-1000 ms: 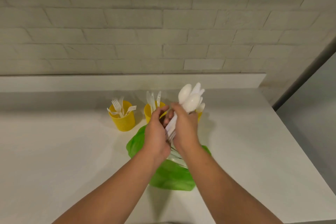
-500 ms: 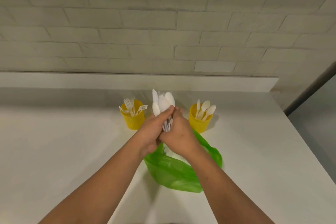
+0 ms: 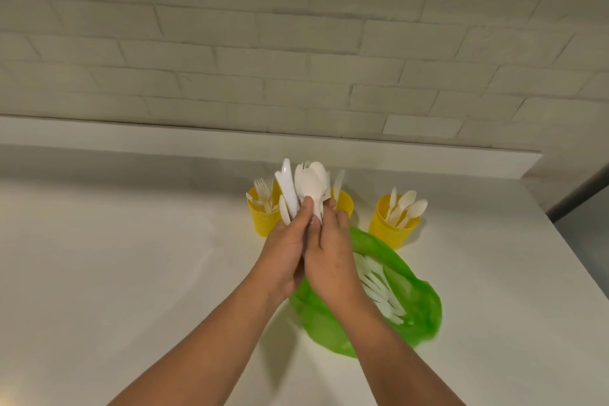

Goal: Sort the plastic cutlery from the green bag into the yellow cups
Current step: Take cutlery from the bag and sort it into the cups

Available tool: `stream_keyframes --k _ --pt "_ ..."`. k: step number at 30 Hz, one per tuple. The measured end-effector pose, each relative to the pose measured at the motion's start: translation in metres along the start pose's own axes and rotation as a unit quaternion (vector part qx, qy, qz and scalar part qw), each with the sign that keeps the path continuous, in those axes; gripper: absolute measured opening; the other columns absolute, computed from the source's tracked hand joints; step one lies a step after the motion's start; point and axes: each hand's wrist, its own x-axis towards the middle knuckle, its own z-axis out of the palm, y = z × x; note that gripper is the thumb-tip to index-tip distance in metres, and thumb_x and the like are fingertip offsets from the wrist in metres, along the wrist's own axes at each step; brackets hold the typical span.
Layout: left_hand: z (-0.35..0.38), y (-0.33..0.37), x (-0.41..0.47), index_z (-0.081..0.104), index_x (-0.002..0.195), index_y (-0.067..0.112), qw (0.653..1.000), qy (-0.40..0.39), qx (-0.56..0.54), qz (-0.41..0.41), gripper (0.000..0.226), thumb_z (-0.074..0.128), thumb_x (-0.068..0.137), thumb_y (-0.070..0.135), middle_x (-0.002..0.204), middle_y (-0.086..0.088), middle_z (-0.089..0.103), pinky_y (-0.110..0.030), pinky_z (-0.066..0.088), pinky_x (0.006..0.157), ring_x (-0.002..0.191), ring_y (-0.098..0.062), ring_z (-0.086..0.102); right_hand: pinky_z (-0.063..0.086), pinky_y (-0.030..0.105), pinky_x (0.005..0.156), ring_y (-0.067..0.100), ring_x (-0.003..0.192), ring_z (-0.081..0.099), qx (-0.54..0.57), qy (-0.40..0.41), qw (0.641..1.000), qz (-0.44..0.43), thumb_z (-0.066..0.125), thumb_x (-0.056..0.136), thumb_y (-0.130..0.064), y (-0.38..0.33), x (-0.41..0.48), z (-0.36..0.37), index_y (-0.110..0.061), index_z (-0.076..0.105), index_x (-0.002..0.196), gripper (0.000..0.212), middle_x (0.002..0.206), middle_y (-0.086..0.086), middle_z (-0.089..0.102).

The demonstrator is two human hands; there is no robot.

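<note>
Both hands hold one upright bundle of white plastic cutlery (image 3: 303, 188), knives and spoons, above the counter. My left hand (image 3: 286, 247) grips it from the left with the thumb across the handles. My right hand (image 3: 329, 254) grips the handles from the right. Behind stand three yellow cups: the left cup (image 3: 262, 221) holds forks, the middle cup (image 3: 344, 203) holds a knife and is mostly hidden by my hands, the right cup (image 3: 390, 231) holds spoons. The green bag (image 3: 418, 313) lies under my right forearm with several white pieces inside.
The white counter (image 3: 131, 273) runs to a raised ledge (image 3: 164, 138) under a pale brick wall. Its right edge (image 3: 573, 260) drops off beside a dark gap.
The view shifted, so the cups now sit further right. My hands stay together on the bundle, which has moved from near the spoon cup to in front of the fork and knife cups.
</note>
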Motion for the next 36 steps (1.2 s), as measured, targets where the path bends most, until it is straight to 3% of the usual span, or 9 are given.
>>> stream_keyframes --k 4,8,12,16,19,23,29,32,36 --pt "0.004 -0.003 -0.004 0.072 0.120 0.014 1.000 0.009 -0.011 -0.001 0.027 0.058 0.103 0.028 0.119 -0.011 0.076 -0.039 0.053 0.102 0.113 -0.024 0.072 0.045 0.010 0.090 -0.011 0.092 0.050 0.014 0.060 0.998 0.009 0.038 0.110 -0.018 0.005 0.000 0.002 -0.009 0.060 0.133 0.033 0.116 0.005 0.046" --pt "-0.015 0.006 0.014 0.070 0.124 0.011 0.999 0.027 -0.046 0.002 0.027 0.058 0.103 0.024 0.114 -0.012 0.077 -0.032 0.060 0.090 0.107 -0.023 0.074 0.038 0.005 0.076 -0.013 0.090 0.050 0.003 0.071 0.997 0.030 0.046 0.107 -0.015 0.009 0.016 0.024 -0.012 0.067 0.117 0.024 0.104 0.000 0.050" --pt "-0.032 0.011 0.033 0.068 0.127 0.009 0.997 0.040 -0.062 0.001 0.028 0.056 0.104 0.021 0.116 -0.013 0.076 -0.036 0.057 0.094 0.109 -0.025 0.073 0.040 0.004 0.080 -0.009 0.097 0.054 0.002 0.059 0.998 0.032 0.045 0.107 -0.015 0.009 0.032 0.038 -0.013 0.067 0.117 0.024 0.105 -0.002 0.053" --pt "-0.032 0.006 0.031 0.065 0.132 0.012 0.995 0.020 -0.102 -0.002 0.031 0.052 0.106 0.021 0.128 -0.012 0.072 -0.041 0.051 0.103 0.120 -0.026 0.068 0.055 0.039 0.090 0.012 0.098 0.067 0.075 0.086 0.990 0.089 0.044 0.108 -0.025 0.019 0.029 0.038 -0.024 0.067 0.111 0.023 0.105 0.000 0.068" --pt "-0.038 0.010 0.039 0.065 0.129 0.009 0.990 0.021 -0.138 -0.009 0.030 0.051 0.106 0.020 0.130 -0.010 0.071 -0.039 0.060 0.091 0.114 -0.025 0.070 0.057 0.054 0.087 0.029 0.088 0.071 0.162 0.106 0.970 0.146 0.044 0.108 -0.028 0.018 0.032 0.041 -0.027 0.068 0.094 0.028 0.089 0.007 0.073" --pt "-0.049 0.016 0.047 0.065 0.124 0.007 0.983 0.003 -0.181 -0.022 0.027 0.047 0.107 0.017 0.128 -0.010 0.072 -0.038 0.062 0.083 0.105 -0.025 0.073 0.061 0.046 0.079 0.031 0.086 0.074 0.223 0.092 0.957 0.164 0.044 0.109 -0.021 0.011 0.036 0.040 -0.018 0.070 0.095 0.029 0.088 0.013 0.074" --pt "-0.058 0.016 0.053 0.062 0.133 0.003 0.990 0.005 -0.138 -0.028 0.032 0.051 0.106 0.017 0.130 -0.010 0.070 -0.053 0.051 0.105 0.127 -0.027 0.063 0.055 0.024 0.067 0.026 0.076 0.068 0.145 0.130 0.978 0.074 0.044 0.109 -0.021 0.018 0.040 0.033 -0.026 0.066 0.108 0.023 0.095 0.017 0.067" --pt "-0.058 0.018 0.053 0.070 0.125 0.006 0.993 0.017 -0.112 -0.021 0.029 0.059 0.102 0.019 0.103 -0.010 0.070 -0.049 0.059 0.094 0.104 -0.020 0.070 0.047 0.020 0.057 0.014 0.059 0.060 0.186 0.098 0.975 0.070 0.045 0.109 -0.019 0.014 0.039 0.021 -0.022 0.067 0.112 0.023 0.076 0.009 0.058" --pt "-0.055 0.023 0.048 0.073 0.119 0.011 0.997 -0.008 -0.079 -0.016 0.025 0.058 0.102 0.021 0.081 -0.002 0.073 -0.031 0.061 0.073 0.076 -0.015 0.072 0.035 0.023 0.045 0.014 0.051 0.046 0.377 0.017 0.907 0.190 0.049 0.107 -0.013 0.010 0.044 0.009 -0.007 0.069 0.116 0.023 0.063 0.004 0.054"
